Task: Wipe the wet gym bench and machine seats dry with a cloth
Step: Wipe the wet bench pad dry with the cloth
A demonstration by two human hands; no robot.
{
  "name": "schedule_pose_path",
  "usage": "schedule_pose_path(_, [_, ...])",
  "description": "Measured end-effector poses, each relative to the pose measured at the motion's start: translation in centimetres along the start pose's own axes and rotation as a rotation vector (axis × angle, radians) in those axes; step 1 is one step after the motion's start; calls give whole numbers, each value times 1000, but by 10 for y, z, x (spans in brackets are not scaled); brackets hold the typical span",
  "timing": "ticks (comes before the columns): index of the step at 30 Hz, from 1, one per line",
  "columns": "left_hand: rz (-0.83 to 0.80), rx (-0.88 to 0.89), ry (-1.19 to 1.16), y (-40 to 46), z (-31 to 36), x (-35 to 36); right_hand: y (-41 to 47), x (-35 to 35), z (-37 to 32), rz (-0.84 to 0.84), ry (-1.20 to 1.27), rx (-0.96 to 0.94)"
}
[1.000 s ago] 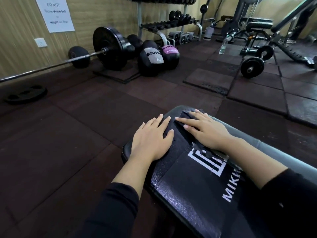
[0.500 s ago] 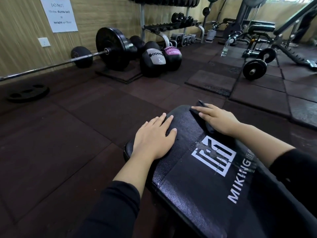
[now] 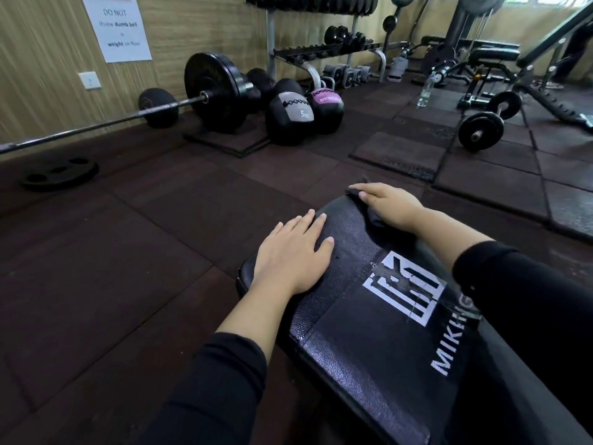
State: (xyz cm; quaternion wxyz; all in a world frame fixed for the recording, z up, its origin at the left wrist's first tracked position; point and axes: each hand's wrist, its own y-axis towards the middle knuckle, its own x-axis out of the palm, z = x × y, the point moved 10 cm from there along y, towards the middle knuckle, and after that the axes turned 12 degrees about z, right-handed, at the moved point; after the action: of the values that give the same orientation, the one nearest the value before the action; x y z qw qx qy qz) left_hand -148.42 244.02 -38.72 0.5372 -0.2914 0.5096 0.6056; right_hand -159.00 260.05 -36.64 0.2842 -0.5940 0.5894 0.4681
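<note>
A black padded gym bench (image 3: 359,342) with a white logo runs from the lower right toward the middle of the view. My left hand (image 3: 292,252) lies flat on the pad near its left edge, fingers straight. At the bench's far end my right hand (image 3: 390,205) presses a dark cloth (image 3: 373,216) onto the pad with straight fingers. Most of the cloth is hidden under that hand; a bit pokes out past the fingertips.
Dark rubber floor tiles surround the bench. A loaded barbell (image 3: 211,91) and medicine balls (image 3: 292,118) lie by the wall at the back left, a weight plate (image 3: 59,176) on the floor at left. A dumbbell (image 3: 481,130), water bottle (image 3: 425,93) and another bench stand at the right.
My right hand has slid the cloth away from my left hand, out to the far end of the bench pad. My left hand has stayed in place.
</note>
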Motion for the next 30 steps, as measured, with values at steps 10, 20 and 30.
schedule_pose_path(10, [20,-18,-8,2,-1,0,-52,13,-63,-7,-99,-205])
schedule_pose_path(20, [83,-91,-143,-3,-1,-20,-40,19,-73,39,-86,-132])
schedule_pose_path(30, [110,-307,-187,-61,-61,-38,-89,20,-84,35,-111,-186])
